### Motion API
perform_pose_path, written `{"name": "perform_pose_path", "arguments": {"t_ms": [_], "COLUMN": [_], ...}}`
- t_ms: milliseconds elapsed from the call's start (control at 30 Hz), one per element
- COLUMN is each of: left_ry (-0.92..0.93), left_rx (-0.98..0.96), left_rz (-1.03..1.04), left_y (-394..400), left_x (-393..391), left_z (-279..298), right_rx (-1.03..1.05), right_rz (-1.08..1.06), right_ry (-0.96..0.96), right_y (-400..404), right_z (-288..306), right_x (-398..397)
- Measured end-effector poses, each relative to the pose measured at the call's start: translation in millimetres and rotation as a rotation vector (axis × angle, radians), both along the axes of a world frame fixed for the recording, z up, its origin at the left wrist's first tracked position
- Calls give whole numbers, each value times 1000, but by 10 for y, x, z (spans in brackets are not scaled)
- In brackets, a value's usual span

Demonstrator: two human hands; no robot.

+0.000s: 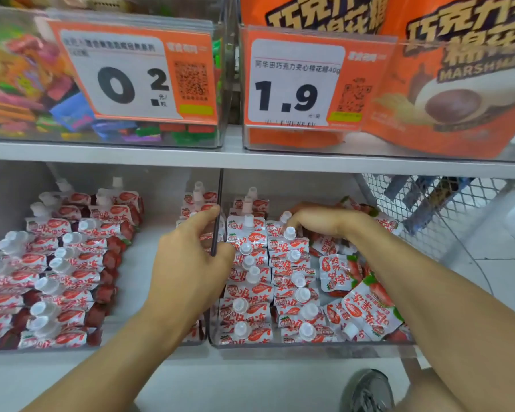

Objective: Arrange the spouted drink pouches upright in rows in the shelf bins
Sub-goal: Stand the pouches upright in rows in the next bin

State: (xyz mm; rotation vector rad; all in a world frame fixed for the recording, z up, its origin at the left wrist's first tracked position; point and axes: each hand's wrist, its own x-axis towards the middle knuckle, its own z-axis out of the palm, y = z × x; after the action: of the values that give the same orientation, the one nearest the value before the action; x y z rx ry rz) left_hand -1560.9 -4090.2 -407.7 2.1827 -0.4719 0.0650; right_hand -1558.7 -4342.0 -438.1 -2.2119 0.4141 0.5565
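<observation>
Red-and-white spouted drink pouches fill two clear bins on the lower shelf. In the right bin [309,344], two rows of upright pouches [286,263] stand along its left side, and loose pouches [366,304] lie tumbled on its right side. The left bin [149,346] holds rows of leaning pouches [69,263]. My left hand [191,263] grips the clear divider wall [217,203] between the bins, thumb on the right-bin side. My right hand [324,220] reaches palm down into the back of the right bin, fingers curled onto pouches there; what they hold is hidden.
An upper shelf [250,157] hangs just above the bins, carrying a candy bin [101,84] and orange marshmallow bags [446,93] with price tags. A wire basket [414,209] stands to the right. My shoe [369,391] shows on the floor below.
</observation>
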Motion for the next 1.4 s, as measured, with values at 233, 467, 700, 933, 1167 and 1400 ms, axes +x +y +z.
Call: {"name": "perform_pose_path", "arguments": {"t_ms": [233,467,700,933,1167,1400], "left_ry": [-46,-35,-309,-250,10,-128], "left_rx": [102,163,132,434,686,666], "left_rz": [-46,-74,-190,-541,-642,-635], "left_y": [18,8,-213,-880,-1192,-1082], "left_x": [53,71,-63,180,523,470], "left_z": [-3,21,95,78,-78,-50], "right_rx": [-110,-517,-785,-663,-283,-72], "right_rz": [-95,173,342,239,34,-441], "right_ry": [-210,-32,86,-151,-344,-724], "right_y": [-278,-184,-148,-255,-509,-360], "right_z": [231,288,27,137,297,313], "right_x": [-277,-819,-867,-978,-1133,-869]}}
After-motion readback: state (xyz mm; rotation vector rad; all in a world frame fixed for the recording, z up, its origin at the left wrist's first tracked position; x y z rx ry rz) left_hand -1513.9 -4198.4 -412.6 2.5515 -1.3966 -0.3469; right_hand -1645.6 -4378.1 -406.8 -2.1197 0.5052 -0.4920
